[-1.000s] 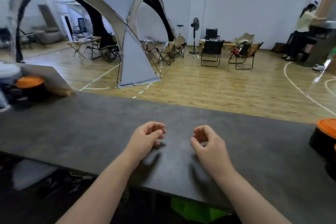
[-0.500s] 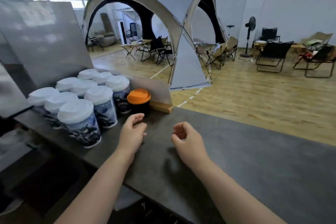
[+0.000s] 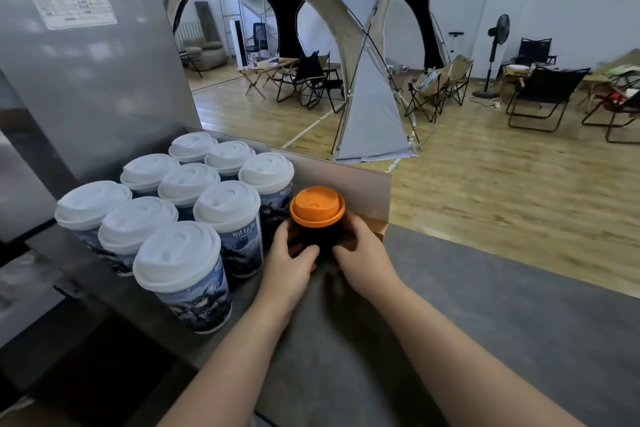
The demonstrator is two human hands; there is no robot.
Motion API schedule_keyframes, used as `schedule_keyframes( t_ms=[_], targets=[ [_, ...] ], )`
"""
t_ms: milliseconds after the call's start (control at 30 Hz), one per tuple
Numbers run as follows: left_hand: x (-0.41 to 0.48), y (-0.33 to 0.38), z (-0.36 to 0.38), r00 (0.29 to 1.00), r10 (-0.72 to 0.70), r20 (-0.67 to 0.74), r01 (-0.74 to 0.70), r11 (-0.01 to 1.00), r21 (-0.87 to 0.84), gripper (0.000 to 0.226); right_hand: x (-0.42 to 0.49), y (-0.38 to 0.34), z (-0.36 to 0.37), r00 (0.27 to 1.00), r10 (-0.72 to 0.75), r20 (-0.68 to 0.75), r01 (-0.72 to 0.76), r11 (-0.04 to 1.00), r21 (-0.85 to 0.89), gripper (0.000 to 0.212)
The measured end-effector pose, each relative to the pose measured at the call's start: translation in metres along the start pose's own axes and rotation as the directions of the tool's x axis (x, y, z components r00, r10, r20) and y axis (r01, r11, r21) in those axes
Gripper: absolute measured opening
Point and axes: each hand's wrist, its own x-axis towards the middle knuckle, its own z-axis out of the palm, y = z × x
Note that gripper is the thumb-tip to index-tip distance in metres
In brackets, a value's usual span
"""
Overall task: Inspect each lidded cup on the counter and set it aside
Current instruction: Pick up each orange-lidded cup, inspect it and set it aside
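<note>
A short black cup with an orange lid stands on the dark grey counter. My left hand grips its left side and my right hand grips its right side, fingers curled round the black body. Just left of it stand several tall cups with white lids and blue-grey mountain prints, packed in rows. The lower part of the black cup is hidden behind my fingers.
A grey board stands on edge right behind the orange-lidded cup. A large grey panel rises behind the white-lidded cups. The counter stretches to the right. Beyond it lie a wooden floor, a dome tent and folding chairs.
The view swung left, bringing the group of cups into sight. Both hands moved forward from resting on the counter and closed round the orange-lidded cup.
</note>
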Motion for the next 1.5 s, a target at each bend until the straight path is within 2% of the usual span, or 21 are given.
schedule_keyframes(
  t_ms=[100, 200, 333, 467, 767, 1067, 1167, 1233, 1333, 1400, 1500],
  targets=[
    [-0.009, 0.008, -0.002, 0.996, 0.021, 0.086, -0.02, 1.0, -0.014, 0.049, -0.01, -0.001, -0.006, 0.998, -0.066, -0.022, 0.066, 0.998, 0.009, 0.067],
    [-0.024, 0.019, 0.002, 0.989, -0.013, 0.147, 0.023, 0.998, -0.067, 0.045, -0.028, 0.006, -0.022, 0.991, -0.123, -0.054, 0.123, 0.992, -0.004, 0.071],
    [-0.058, 0.027, 0.028, 0.97, -0.038, 0.239, 0.066, 0.992, -0.111, 0.041, -0.07, 0.018, -0.063, 0.988, -0.096, -0.125, 0.1, 0.995, 0.024, 0.077],
    [-0.101, 0.024, 0.08, 0.916, -0.034, 0.4, 0.088, 0.989, -0.116, 0.052, -0.119, 0.039, -0.125, 0.973, -0.062, -0.222, 0.092, 0.988, 0.128, 0.08],
    [-0.199, 0.022, 0.21, 0.775, -0.057, 0.63, 0.146, 0.985, -0.09, 0.041, -0.227, 0.098, -0.272, 0.926, -0.092, -0.366, 0.079, 0.996, -0.048, 0.083],
    [-0.278, 0.014, 0.322, 0.77, -0.079, 0.633, 0.188, 0.976, -0.107, 0.041, -0.299, 0.139, -0.371, 0.899, -0.137, -0.417, 0.083, 0.986, -0.144, 0.085],
    [-0.301, 0.011, 0.348, 0.781, -0.077, 0.62, 0.185, 0.976, -0.113, 0.075, -0.316, 0.153, -0.393, 0.898, -0.149, -0.414, 0.094, 0.984, -0.15, 0.084],
    [-0.315, 0.009, 0.362, 0.79, -0.052, 0.611, 0.158, 0.98, -0.121, 0.088, -0.327, 0.16, -0.409, 0.895, -0.169, -0.413, 0.105, 0.979, -0.175, 0.083],
    [-0.328, 0.003, 0.379, 0.799, 0.01, 0.601, 0.098, 0.984, -0.147, 0.09, -0.344, 0.167, -0.432, 0.906, -0.227, -0.358, 0.142, 0.958, -0.249, 0.082],
    [-0.332, -0.003, 0.388, 0.806, 0.047, 0.59, 0.04, 0.99, -0.134, 0.083, -0.352, 0.174, -0.443, 0.915, -0.251, -0.317, 0.162, 0.946, -0.281, 0.082],
    [-0.335, -0.006, 0.393, 0.807, 0.098, 0.582, -0.034, 0.992, -0.12, 0.077, -0.359, 0.184, -0.448, 0.906, -0.237, -0.352, 0.176, 0.964, -0.197, 0.084]
  ],
)
